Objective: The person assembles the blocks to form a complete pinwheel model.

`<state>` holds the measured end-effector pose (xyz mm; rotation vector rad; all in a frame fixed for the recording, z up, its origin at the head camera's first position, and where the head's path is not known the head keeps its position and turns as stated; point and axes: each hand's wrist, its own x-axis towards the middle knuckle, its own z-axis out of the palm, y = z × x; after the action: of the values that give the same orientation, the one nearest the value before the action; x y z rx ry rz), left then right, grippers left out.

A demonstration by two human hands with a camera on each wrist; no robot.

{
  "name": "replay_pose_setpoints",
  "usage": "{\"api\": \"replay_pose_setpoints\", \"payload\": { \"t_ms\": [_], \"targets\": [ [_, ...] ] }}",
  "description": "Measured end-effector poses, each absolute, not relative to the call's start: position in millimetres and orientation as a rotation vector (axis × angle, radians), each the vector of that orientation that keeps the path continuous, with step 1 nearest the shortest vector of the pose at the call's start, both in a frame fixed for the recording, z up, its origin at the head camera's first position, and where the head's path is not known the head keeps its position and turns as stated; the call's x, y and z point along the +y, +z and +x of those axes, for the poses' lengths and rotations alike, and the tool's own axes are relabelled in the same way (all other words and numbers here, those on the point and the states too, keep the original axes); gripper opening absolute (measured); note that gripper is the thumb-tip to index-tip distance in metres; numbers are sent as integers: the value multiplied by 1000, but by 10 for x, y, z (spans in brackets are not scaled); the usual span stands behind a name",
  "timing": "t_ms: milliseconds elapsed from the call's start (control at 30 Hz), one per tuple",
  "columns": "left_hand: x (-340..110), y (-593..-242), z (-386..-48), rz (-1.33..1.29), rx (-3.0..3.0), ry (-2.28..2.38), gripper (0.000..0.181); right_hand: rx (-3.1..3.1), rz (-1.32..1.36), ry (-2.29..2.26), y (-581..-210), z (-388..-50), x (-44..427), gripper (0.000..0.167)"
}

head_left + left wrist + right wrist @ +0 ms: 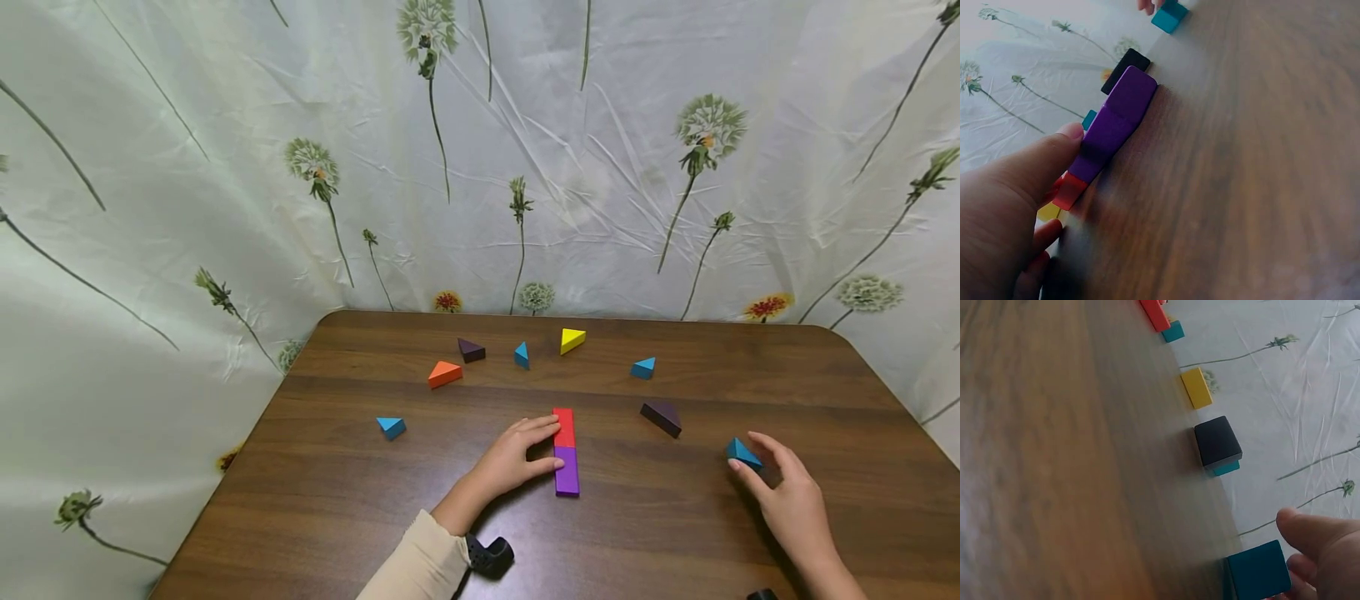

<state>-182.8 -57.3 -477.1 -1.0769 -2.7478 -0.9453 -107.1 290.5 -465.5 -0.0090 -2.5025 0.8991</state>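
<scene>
Two rectangular blocks, a red block (564,427) and a purple block (567,472), lay end to end on the brown wood-grain table (300,492), the red one farther back. The left hand (513,454) had its thumb and fingers spread apart; its fingertips touched the red block at its left edge, and its thumb touched the purple one. The right hand (797,496), well apart from this pair, held a blue triangular block (741,454) between curved thumb and forefinger (whether that block was raised could not be told). Between the hands lay a large dark wedge (662,418). Farther back, from left to right, lay an orange wedge (445,374), a small dark wedge (471,350), a slim blue wedge (521,356), a yellow wedge (572,340) and a broad blue wedge (642,368). A white sheet (600,208) printed with dandelions hung behind the table.
</scene>
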Motion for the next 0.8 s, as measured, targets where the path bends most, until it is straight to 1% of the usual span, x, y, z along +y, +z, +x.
{"api": "replay_pose_setpoints", "payload": {
  "t_ms": [267, 800],
  "targets": [
    [-573, -4778, -1826, -1061, -2759, -945, 54, -2594, -131, 987, -4708, -1086, 2924, 41],
    [-570, -4779, -1832, -1062, -2768, -932, 53, -2584, -210, 940, -4696, -1133, 2887, 30]
  ]
}}
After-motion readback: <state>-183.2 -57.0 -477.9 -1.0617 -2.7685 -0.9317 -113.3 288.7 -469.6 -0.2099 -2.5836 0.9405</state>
